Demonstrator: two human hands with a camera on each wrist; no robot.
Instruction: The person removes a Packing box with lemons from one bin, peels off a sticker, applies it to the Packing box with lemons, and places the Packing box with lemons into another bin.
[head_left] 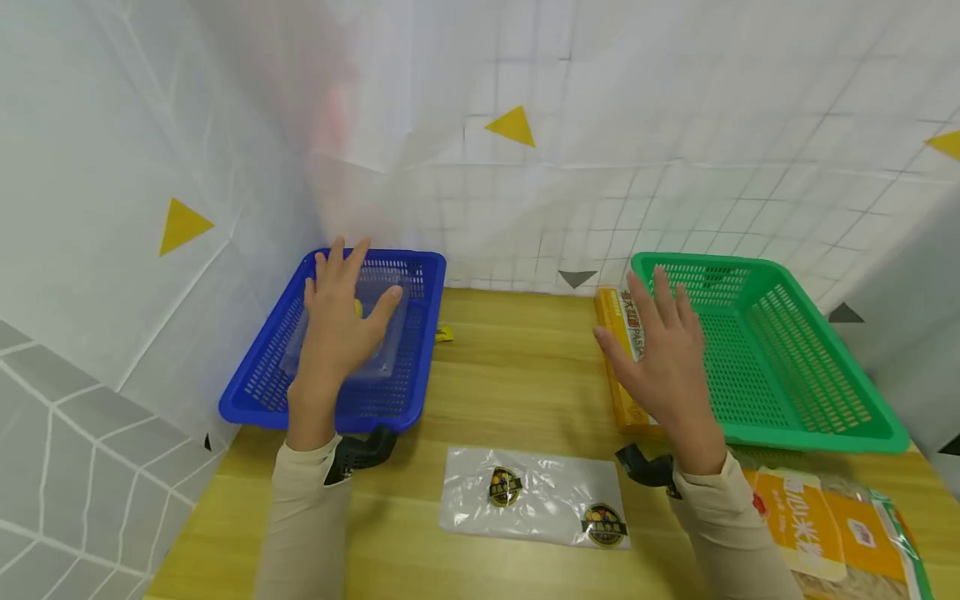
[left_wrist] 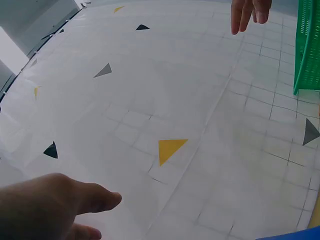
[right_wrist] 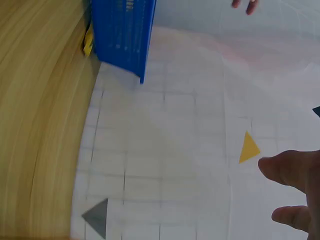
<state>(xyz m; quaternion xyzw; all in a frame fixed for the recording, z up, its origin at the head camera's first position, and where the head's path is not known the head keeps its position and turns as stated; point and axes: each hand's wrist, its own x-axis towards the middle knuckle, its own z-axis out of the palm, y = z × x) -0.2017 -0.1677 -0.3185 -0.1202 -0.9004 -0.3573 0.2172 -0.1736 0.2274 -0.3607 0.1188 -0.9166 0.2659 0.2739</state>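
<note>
My left hand (head_left: 337, 329) is raised over the blue basket (head_left: 432, 333) with its fingers spread, holding nothing. Beneath it in the basket lies clear plastic packaging (head_left: 384, 357), partly hidden by the hand, and a small bit of something yellow (head_left: 358, 308) shows beside the palm. My right hand (head_left: 667, 362) is up too, fingers straight and thumb out, with nothing in it. It overlaps a yellow pasta box (head_left: 624, 400) and the left side of the green basket (head_left: 750, 358) in the head view. In the left wrist view, the left thumb (left_wrist: 97, 197) points out against the white backdrop.
A clear plastic bag with round dark labels (head_left: 536, 500) lies flat at the table's front middle. An orange food packet (head_left: 810, 525) sits at the front right. A small yellow item (head_left: 444, 334) is beside the blue basket. White sheeting (head_left: 600, 100) walls the back and left.
</note>
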